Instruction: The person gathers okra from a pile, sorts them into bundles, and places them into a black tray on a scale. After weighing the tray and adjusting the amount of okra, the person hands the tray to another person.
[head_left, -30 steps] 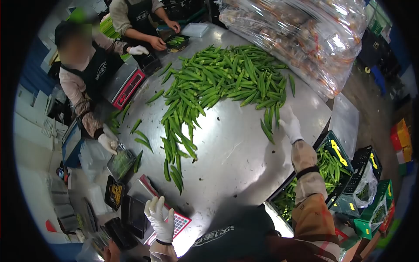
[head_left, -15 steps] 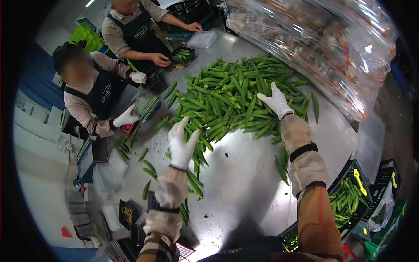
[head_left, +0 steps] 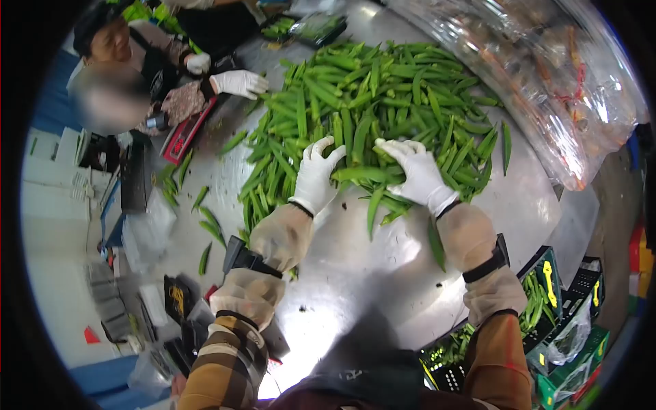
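Note:
A large heap of green okra (head_left: 383,82) is spread over the metal table. My left hand (head_left: 318,176), in a white glove, is at the heap's near edge with thumb and fingers apart. Opposite it, my right hand (head_left: 420,174), also gloved in white, reaches leftward over the okra with fingers stretched out. One okra pod (head_left: 365,174) lies crosswise between both hands, its right end partly covered by my right hand. My fingers touch the pods around them; the undersides of my hands are hidden.
Across the table, a co-worker's gloved hand (head_left: 239,83) is beside the heap, near a red scale (head_left: 179,143). A black tray (head_left: 321,31) stands at the back. Plastic-wrapped goods (head_left: 547,82) border the right. Crates (head_left: 547,294) holding okra are at lower right.
My hands have come closer together at the heap's near edge. The view has shifted nearer the heap. The co-worker's hand, earlier holding a packed tray, now reaches toward the okra without it.

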Action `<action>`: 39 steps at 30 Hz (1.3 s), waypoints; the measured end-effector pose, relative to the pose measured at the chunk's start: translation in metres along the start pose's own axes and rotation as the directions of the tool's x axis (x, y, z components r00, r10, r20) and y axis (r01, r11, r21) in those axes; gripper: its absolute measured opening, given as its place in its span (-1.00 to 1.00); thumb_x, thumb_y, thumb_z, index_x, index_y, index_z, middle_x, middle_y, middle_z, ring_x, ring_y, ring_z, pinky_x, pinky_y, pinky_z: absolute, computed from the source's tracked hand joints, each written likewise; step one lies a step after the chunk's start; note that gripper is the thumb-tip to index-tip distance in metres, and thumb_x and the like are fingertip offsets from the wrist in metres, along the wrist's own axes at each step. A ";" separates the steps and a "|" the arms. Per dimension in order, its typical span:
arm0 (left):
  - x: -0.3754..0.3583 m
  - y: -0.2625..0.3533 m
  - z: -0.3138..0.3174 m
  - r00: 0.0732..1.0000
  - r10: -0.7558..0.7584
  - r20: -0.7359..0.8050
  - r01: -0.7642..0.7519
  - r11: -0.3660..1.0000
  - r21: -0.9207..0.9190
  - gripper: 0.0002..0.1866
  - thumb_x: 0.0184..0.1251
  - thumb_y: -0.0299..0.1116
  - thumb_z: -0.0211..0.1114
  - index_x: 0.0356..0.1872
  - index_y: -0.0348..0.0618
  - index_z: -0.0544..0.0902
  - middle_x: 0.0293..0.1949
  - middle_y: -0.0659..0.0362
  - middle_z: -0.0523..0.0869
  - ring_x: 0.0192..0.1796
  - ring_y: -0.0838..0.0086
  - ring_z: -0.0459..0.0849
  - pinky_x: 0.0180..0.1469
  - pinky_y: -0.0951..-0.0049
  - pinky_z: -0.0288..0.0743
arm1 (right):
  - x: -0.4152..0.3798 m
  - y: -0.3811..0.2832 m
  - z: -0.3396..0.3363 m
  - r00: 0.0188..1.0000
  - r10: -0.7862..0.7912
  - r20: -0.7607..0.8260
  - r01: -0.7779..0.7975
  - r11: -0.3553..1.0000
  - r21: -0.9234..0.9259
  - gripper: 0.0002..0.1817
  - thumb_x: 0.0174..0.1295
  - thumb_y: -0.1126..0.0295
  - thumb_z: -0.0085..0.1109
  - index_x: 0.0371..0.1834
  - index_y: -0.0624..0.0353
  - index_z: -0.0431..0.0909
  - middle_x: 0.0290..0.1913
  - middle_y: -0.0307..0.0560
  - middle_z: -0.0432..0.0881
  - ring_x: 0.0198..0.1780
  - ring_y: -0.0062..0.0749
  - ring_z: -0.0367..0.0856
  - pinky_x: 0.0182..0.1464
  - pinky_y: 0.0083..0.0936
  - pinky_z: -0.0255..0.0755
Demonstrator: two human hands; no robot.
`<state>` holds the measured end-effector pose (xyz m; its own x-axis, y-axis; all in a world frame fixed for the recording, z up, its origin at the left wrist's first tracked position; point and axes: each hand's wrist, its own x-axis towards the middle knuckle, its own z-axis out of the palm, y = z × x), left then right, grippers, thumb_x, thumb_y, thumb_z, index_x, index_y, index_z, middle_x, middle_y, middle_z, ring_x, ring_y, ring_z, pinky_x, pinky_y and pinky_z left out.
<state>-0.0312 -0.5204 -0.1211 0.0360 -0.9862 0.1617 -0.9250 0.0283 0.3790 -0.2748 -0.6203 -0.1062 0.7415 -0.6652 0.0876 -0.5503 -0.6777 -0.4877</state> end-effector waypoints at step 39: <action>-0.432 0.138 -0.019 0.854 -0.520 0.007 0.519 0.851 -0.081 -0.43 0.21 -0.43 0.27 0.32 -0.04 0.48 0.37 -0.12 0.41 0.44 -0.19 0.23 0.45 -0.01 0.20 | -0.089 -0.110 0.091 0.919 0.388 -0.069 -0.394 0.900 -0.185 -0.49 0.11 0.26 0.41 0.15 0.16 0.61 0.01 0.08 0.70 -0.01 0.05 0.63 0.11 -0.24 0.49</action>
<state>-0.1674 -0.0874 -0.1215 0.5094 -0.8580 -0.0658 -0.7376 -0.4748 0.4802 -0.2453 -0.4585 -0.1393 0.4413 -0.8960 -0.0494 -0.8589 -0.4058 -0.3126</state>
